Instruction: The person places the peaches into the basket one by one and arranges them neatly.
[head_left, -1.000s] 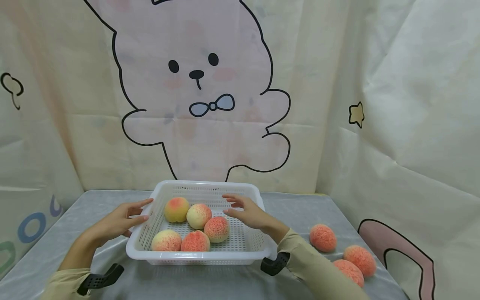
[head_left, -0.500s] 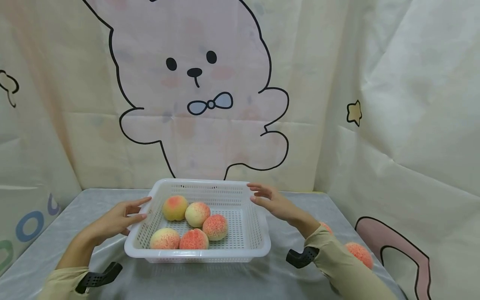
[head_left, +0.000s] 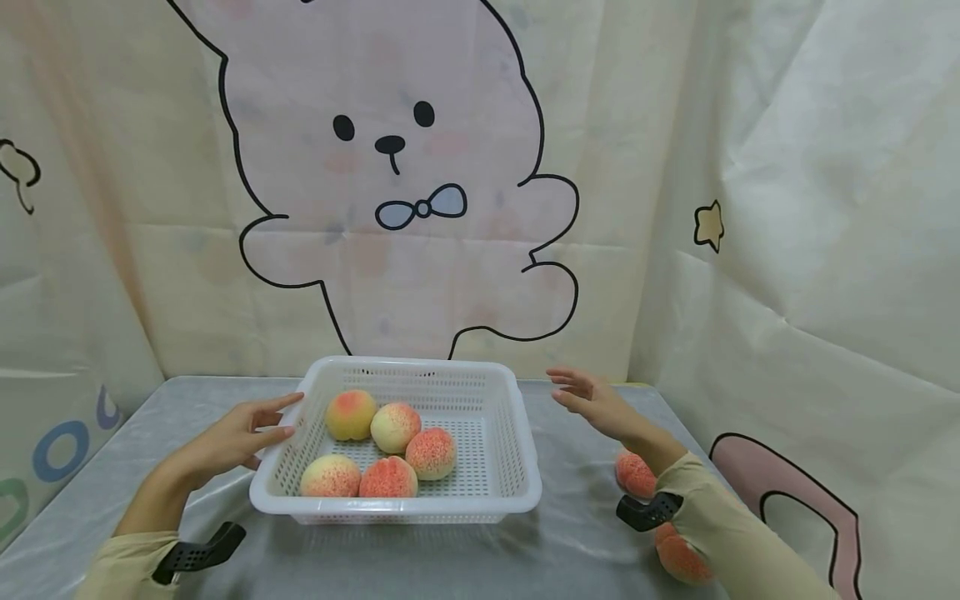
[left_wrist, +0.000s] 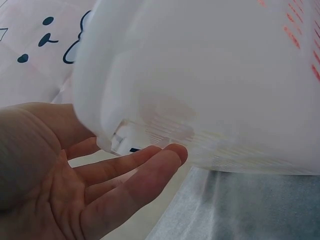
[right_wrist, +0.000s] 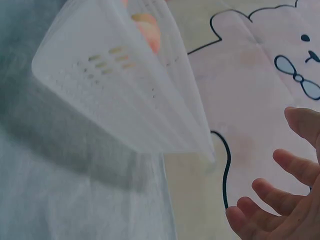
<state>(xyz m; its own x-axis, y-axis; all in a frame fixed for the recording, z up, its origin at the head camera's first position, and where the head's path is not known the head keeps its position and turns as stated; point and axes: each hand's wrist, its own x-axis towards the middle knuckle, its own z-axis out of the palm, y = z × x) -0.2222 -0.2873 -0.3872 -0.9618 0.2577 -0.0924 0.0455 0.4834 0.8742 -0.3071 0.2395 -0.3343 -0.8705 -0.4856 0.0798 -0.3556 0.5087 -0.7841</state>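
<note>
A white plastic basket with slotted walls holds several peaches, among them a yellowish peach at the back and a redder peach nearer the middle. At its left side my left hand grips the rim, thumb and forefinger over the edge. The left wrist view shows the other fingers under the rim against the outer wall. My right hand hangs in the air to the right of the basket with nothing in it. Its fingers are spread and loosely bent in the right wrist view.
To the right, a loose peach lies partly behind my right forearm, and another peach shows below the wrist. A grey cloth covers the table. Cream curtains with a cartoon bear stand behind and at both sides.
My right hand has moved right, from above the basket's interior, past its rim, to outside it. My left hand stays on the basket, and the peaches inside keep their places.
</note>
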